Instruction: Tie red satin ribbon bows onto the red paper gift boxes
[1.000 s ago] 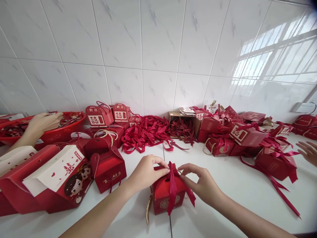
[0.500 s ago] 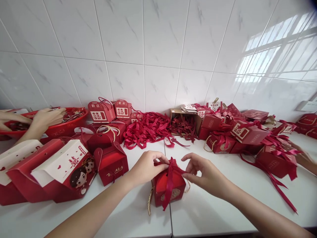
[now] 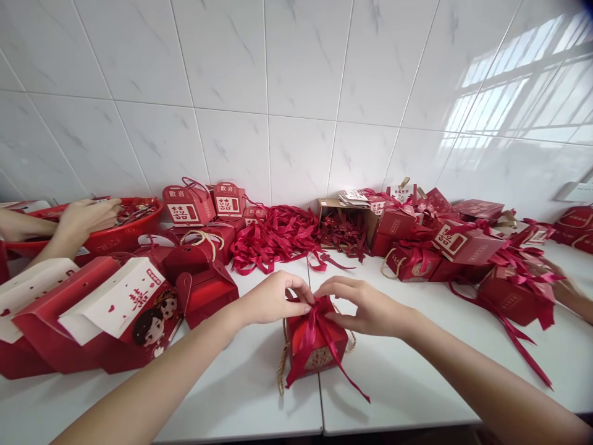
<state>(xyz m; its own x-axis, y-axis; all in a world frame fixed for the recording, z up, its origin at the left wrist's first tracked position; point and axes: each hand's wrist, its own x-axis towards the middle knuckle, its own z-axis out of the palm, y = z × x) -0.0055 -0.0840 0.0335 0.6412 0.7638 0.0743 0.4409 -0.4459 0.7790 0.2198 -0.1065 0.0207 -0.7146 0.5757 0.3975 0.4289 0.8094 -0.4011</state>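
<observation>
A small red gift box [image 3: 334,340] with gold rope handles stands on the white table in front of me. Red ribbon [image 3: 307,343] is gathered at its top, and two tails hang down over the front. My left hand [image 3: 278,298] pinches the ribbon at the upper left of the box. From the right, my right hand [image 3: 361,306] has thumb and fingers closed around the ribbon at the top. The fingertips of both hands nearly meet there, and the ribbon's knot or loop is partly hidden by them.
Behind the box lies a heap of red ribbons [image 3: 278,238] beside an open carton [image 3: 370,228]. Decorated boxes [image 3: 111,309] stand at left, near a red basin [image 3: 125,235] with another person's hands [image 3: 88,219]. Beribboned boxes [image 3: 467,241] pile up at right, where another hand [image 3: 565,287] reaches.
My right hand has moved left onto the ribbon at the box top. One ribbon tail now hangs to the lower right, the other to the lower left.
</observation>
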